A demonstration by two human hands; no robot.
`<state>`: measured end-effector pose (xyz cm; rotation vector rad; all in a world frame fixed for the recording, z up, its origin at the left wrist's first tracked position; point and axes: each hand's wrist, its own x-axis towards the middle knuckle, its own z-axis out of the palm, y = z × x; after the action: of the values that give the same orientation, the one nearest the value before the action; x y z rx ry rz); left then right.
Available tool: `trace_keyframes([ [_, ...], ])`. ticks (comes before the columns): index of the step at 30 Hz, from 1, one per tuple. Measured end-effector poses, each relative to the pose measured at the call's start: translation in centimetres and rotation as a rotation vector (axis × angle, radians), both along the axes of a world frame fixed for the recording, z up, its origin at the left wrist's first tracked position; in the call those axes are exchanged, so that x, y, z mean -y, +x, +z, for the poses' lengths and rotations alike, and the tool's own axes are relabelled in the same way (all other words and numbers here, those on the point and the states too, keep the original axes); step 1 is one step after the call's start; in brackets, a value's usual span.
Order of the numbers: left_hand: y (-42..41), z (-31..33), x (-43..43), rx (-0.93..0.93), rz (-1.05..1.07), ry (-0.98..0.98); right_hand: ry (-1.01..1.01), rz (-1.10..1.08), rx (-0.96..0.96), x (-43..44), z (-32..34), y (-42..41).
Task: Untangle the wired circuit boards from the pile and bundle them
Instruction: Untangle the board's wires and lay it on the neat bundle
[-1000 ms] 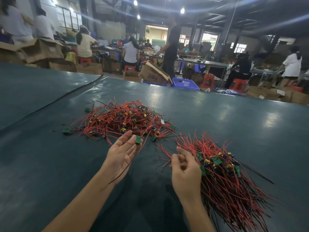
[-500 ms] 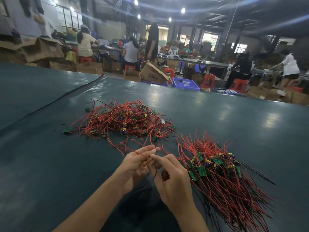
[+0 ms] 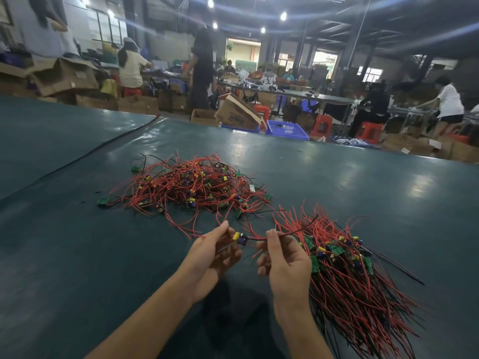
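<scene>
Dark teal tabletop (image 3: 77,255), two heaps of red-wired boards on it. One tangled pile (image 3: 191,185) sits far, left of centre. One combed-out bundle (image 3: 344,268) lies near right, its wires fanning toward the near edge. Two hands work between the heaps, forearms reaching in from the near edge. The left hand (image 3: 212,257) pinches a single circuit board (image 3: 242,239) by thumb and fingertips. The right hand (image 3: 287,260) pinches that board's wire (image 3: 256,239) just to its right, other fingers loosely curled, close beside the bundle.

Two hands (image 3: 215,255) (image 3: 285,260), one held board (image 3: 239,238), two wire heaps (image 3: 191,187) (image 3: 350,275).
</scene>
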<state>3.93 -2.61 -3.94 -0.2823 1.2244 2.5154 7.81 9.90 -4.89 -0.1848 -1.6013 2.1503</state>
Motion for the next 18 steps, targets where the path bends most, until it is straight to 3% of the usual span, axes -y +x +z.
trace_keyframes([
  [9, 0.6, -0.3, 0.0, -0.310, -0.084, -0.162, -0.068, 0.055, 0.046, 0.2, 0.9, 0.4],
  [13, 1.0, -0.3, -0.2, -0.456, -0.184, -0.314, -0.040, 0.041, 0.069, 0.2, 0.8, 0.5],
  [18, 1.4, -0.5, -0.6, -0.540, -0.162, -0.465, 0.027, 0.036, 0.103, 0.3, 0.6, 0.4],
])
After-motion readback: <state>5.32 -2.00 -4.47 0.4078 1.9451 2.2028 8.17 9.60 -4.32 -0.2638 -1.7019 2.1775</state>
